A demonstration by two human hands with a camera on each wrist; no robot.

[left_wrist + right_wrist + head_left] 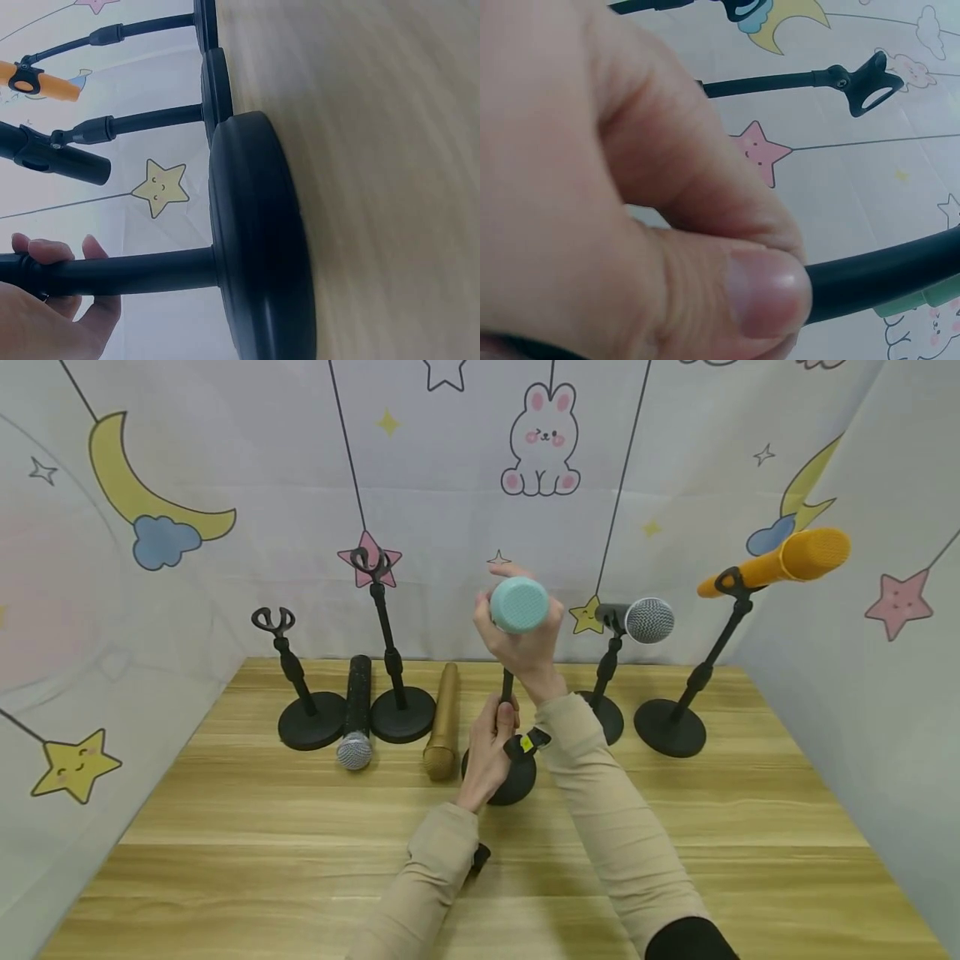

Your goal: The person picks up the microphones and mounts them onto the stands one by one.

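A teal microphone (pixel 519 604) points its round head at the head camera, above the middle black stand (pixel 514 783). My left hand (pixel 489 753) grips that stand's upright pole; in the left wrist view its fingers (pixel 52 253) curl round the pole above the thick round base (pixel 259 225). Up at the microphone, my right hand (pixel 531 652) is partly hidden behind the teal head. Seen from the right wrist, the thumb (pixel 769 292) and a finger pinch a curved black clip (pixel 885 274), with a bit of teal showing behind it.
To the left stand two bare stands (pixel 311 722) (pixel 402 714), with a black microphone (pixel 359 702) and a gold microphone (pixel 444 718) lying by them. On the right, stands hold a silver-headed microphone (pixel 649 620) and an orange microphone (pixel 795 558). A printed cloth (pixel 300 460) hangs behind the wooden table (pixel 300 860).
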